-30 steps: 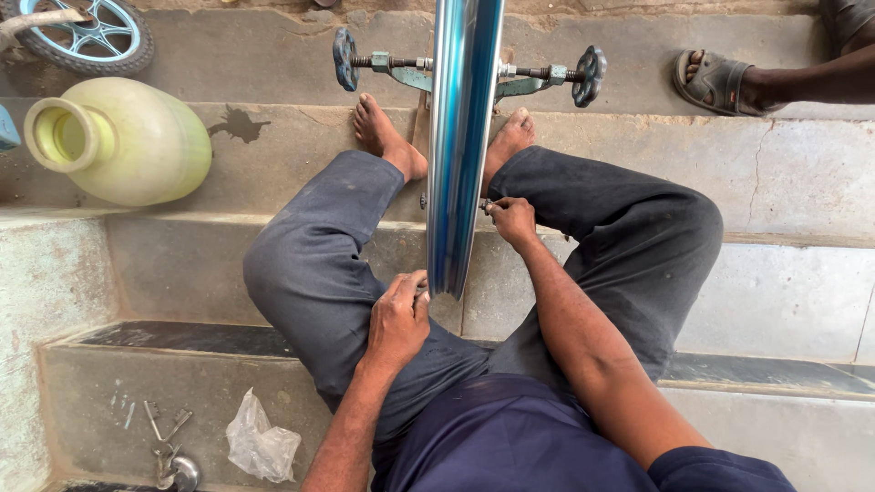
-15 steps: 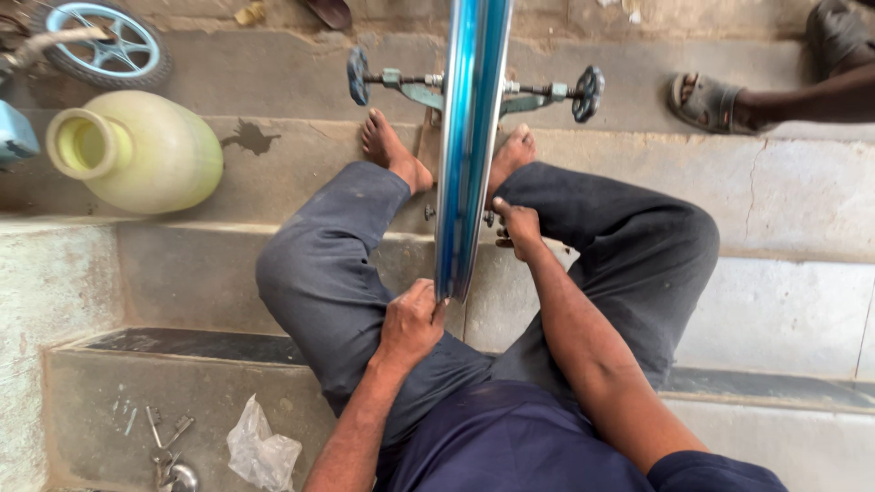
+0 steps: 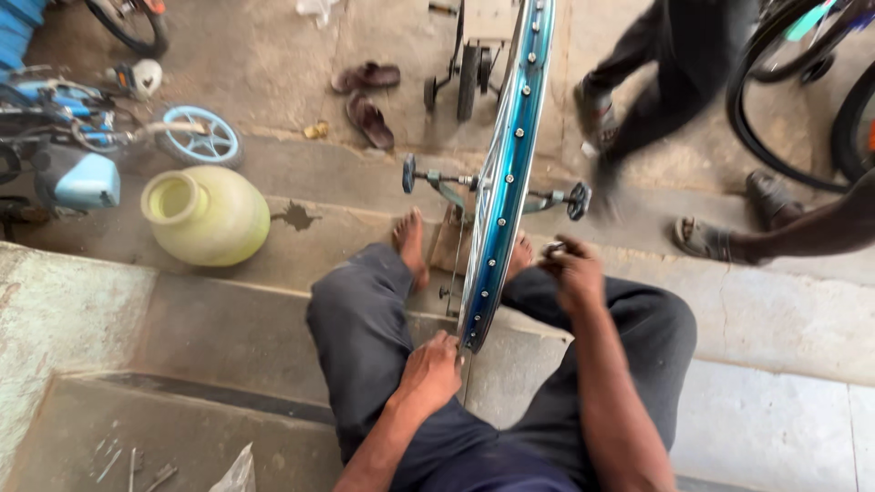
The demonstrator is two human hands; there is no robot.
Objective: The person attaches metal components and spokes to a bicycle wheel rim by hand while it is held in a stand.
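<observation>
Crumpled clear plastic bag (image 3: 239,472) sits near left on the step; left hand (image 3: 430,372) has fingers curled on the near edge of the shiny blue metal bicycle wheel rim (image 3: 506,173), standing upright between the knees. Right hand (image 3: 572,271) is just right of the rim, fingers pinched on something small and blurry, and further left there's a round yellow-green plastic jug (image 3: 208,215).

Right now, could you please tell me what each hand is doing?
Left hand: closed on the lower edge of the blue wheel rim.
Right hand: closed around a small tool, too blurred to identify.

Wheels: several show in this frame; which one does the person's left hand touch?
The tall blue rim standing upright between the person's knees; the left hand grips its bottom edge. The small light-blue wheel lies apart on the ground, beside the yellow pot.
</observation>
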